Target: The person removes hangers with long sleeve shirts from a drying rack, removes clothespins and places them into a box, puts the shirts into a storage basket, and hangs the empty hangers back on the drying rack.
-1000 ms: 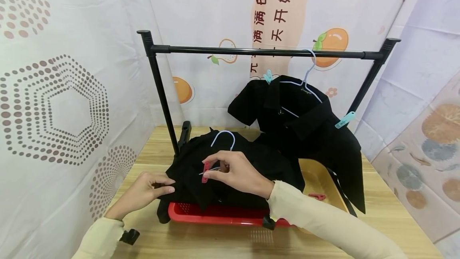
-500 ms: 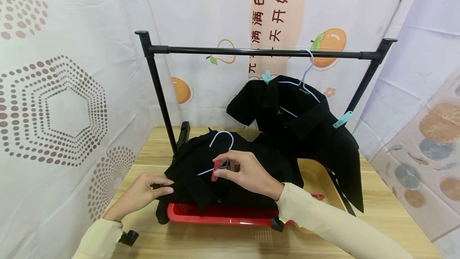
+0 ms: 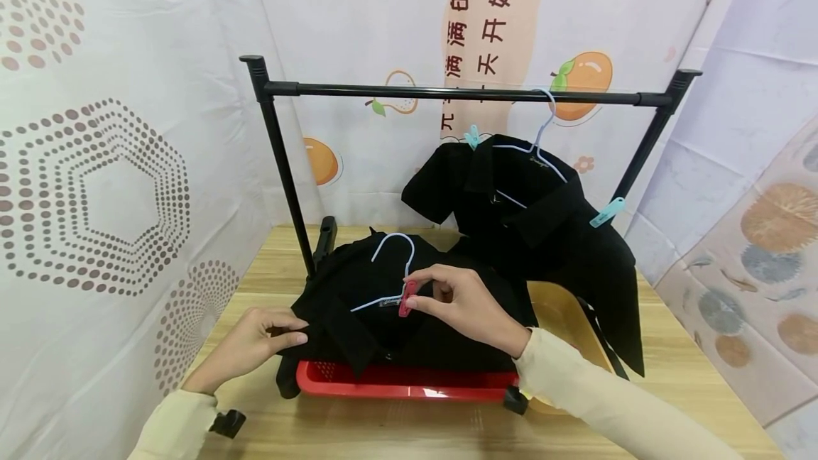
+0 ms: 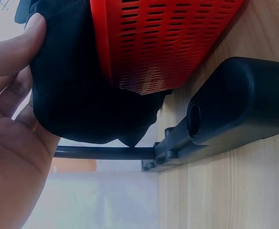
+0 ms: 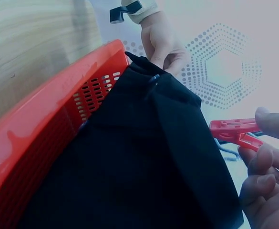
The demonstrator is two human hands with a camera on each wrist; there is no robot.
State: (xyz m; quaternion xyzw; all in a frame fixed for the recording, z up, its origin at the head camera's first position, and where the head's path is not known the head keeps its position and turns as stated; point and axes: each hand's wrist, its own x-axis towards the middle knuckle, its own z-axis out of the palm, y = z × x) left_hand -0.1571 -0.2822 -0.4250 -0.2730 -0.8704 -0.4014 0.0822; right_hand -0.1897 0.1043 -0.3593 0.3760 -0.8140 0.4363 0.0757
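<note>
A: What do the hands hold?

B: The right hand (image 3: 465,302) pinches a red plastic clip (image 3: 406,299) between thumb and fingers. The clip stands nearly upright, its top tipped slightly right, in front of the neck of a pale blue hanger (image 3: 412,250); whether they touch, I cannot tell. The left hand (image 3: 258,339) pinches a folded edge of a black shirt (image 3: 441,350), close to the near left corner of the red basket (image 3: 377,390).

A: How do clip and held cloth lie?

B: The held edge is left of the clip and a little closer to the person, with the hanger's slim arm sloping down between them. The left hand is nearer that arm's low end, the right hand its neck.

A: And the materials?

B: The shirt is matte, soft-looking cloth, draped over the basket. The basket is glossy plastic with slotted walls. Past its right edge sits a yellow tray (image 3: 565,311). A black tubular rack (image 3: 447,93) rises above, bearing a hanging shirt (image 3: 556,275) with turquoise clips (image 3: 607,212). The desk (image 3: 271,268) is pale, wood-grained.
</note>
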